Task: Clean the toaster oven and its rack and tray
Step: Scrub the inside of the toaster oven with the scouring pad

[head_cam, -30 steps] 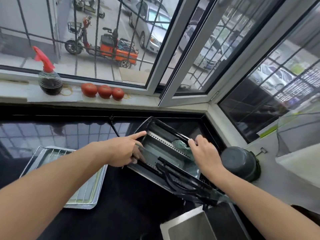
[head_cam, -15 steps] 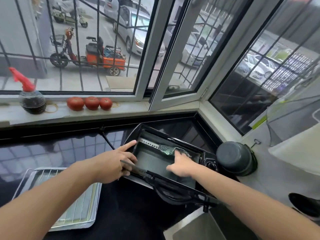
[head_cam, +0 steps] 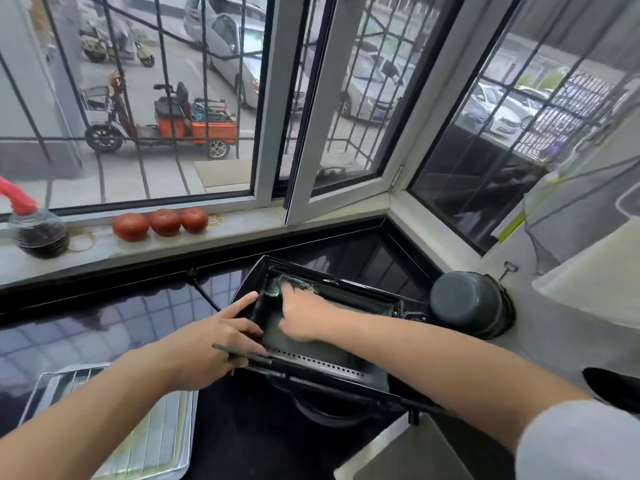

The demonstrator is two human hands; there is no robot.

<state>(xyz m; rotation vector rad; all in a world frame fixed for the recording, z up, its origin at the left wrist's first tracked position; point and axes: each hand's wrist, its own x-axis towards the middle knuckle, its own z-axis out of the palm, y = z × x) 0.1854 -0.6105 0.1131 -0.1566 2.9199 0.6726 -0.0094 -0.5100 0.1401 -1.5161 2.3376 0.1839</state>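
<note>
Two bare hands work at the small black toaster oven (head_cam: 346,367), which is tipped onto its back on the glossy black countertop (head_cam: 104,327) in the corner under the window, its opening facing up and its glass door hanging open toward the person; the left hand (head_cam: 211,344) holds the oven's left wall, thumb laid along the outer side and fingers curled over the edge into the cavity; the right hand (head_cam: 304,318) is inside the cavity, near the far left corner, and presses a greenish, crumpled cleaning cloth (head_cam: 277,285) against the inner wall; this hand is blurred, so I cannot tell if its fingers are curled on the cloth or lie flat on it.

At the lower left, well apart from the oven, the silver metal baking tray (head_cam: 183,441) lies flat on the countertop, and the wire rack (head_cam: 86,372) rests on top of it; a dark grey round pot (head_cam: 467,308) sits upside down just beside the oven's right end; on the pale windowsill (head_cam: 242,226) three red tomatoes (head_cam: 161,223) stand in a row, touching, and further left stands a clear spray bottle of dark liquid with a red trigger (head_cam: 38,233); a black power cord (head_cam: 204,292) runs from the back wall toward the oven.
</note>
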